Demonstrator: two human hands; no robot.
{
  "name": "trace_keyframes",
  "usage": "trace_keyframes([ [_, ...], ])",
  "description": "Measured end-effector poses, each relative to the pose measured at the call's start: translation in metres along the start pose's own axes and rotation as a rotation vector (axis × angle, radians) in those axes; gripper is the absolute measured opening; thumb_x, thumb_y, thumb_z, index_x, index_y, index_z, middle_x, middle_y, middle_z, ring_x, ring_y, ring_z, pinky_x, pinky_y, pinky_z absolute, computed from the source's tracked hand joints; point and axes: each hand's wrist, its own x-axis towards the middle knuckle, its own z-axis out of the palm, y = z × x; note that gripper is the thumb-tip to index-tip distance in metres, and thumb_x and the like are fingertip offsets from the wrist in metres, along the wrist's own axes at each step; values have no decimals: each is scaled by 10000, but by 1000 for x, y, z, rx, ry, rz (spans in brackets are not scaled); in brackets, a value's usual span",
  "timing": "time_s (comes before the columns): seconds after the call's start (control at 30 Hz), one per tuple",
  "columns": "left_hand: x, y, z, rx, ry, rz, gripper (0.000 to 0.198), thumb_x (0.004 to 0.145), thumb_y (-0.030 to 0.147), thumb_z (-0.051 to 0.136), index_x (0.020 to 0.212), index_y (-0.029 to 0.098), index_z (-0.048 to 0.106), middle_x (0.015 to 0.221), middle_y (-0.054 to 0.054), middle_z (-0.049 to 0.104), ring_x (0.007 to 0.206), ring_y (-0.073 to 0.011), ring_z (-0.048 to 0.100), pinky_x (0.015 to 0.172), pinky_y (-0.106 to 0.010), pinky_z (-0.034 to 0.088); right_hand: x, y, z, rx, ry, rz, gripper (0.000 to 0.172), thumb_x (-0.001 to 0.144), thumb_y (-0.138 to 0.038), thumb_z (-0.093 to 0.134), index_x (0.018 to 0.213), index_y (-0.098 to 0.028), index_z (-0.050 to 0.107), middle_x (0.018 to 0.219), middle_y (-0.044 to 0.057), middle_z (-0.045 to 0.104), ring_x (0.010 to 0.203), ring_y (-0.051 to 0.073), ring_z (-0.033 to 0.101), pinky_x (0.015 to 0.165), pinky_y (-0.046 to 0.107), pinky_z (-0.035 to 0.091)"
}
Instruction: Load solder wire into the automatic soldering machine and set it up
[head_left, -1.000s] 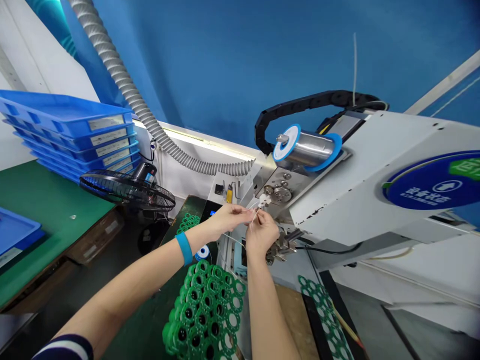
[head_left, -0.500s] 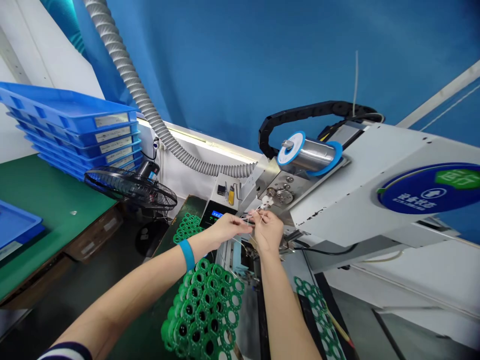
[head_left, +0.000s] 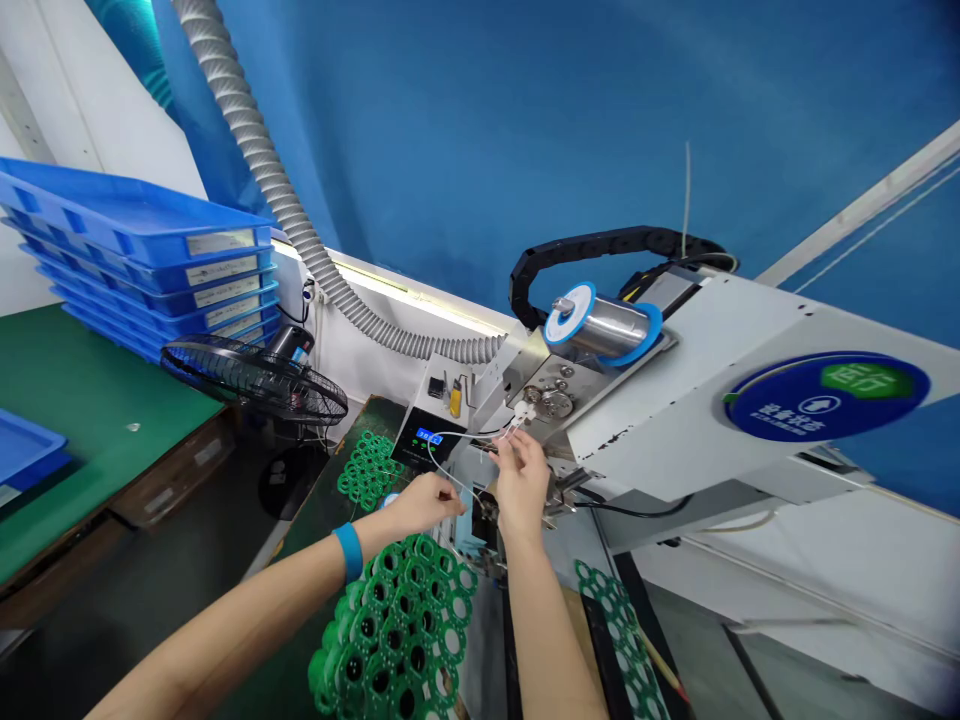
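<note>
A thin pale solder wire (head_left: 450, 437) loops from the feeder of the white soldering machine (head_left: 675, 400). My right hand (head_left: 520, 478) is up at the feeder's small gears, with its fingertips pinched on the wire near a white guide piece (head_left: 520, 412). My left hand (head_left: 424, 502), with a blue wristband, sits lower and to the left, its fingers closed on the wire's lower stretch. A blue-ended spool of solder (head_left: 600, 322) sits on top of the machine head. Green ring-shaped holders (head_left: 401, 630) lie below my hands.
A grey ribbed hose (head_left: 300, 230) runs down to the machine. Stacked blue trays (head_left: 142, 265) and a black fan (head_left: 255, 375) stand at the left on a green bench (head_left: 67, 420). A small controller with a blue display (head_left: 429, 432) sits behind more green rings (head_left: 367, 465).
My left hand has dropped down and to the left, drawing the wire out into a loop. My right hand has stayed at the feeder. The view has shifted slightly.
</note>
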Motion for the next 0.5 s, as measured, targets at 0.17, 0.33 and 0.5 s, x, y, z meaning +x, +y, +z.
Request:
trace_keyframes([
  [0.17, -6, 1, 0, -22, -35, 1, 267, 658, 335, 607, 493, 148, 513, 466, 62, 370, 502, -83, 305, 499, -239, 208, -5, 3, 0, 40, -19, -28, 469, 723, -425, 582, 1110, -169, 513, 1229, 153, 553, 1113, 223, 544, 955, 414, 415],
  [0.33, -16, 9, 1, -109, -21, -27, 330, 709, 447, 561, 591, 139, 558, 478, 66, 334, 475, -78, 273, 477, -241, 186, 6, 7, 10, 100, -3, -27, 441, 711, -439, 565, 1022, -128, 532, 1037, 153, 655, 931, 211, 637, 859, 389, 488],
  [0.5, -17, 11, -3, -195, 188, 59, 301, 719, 435, 579, 782, 150, 507, 557, 74, 356, 528, -81, 299, 507, -223, 218, 14, 6, 10, 40, 39, -33, 407, 681, -435, 602, 906, -96, 606, 894, 162, 687, 792, 229, 662, 708, 358, 534],
])
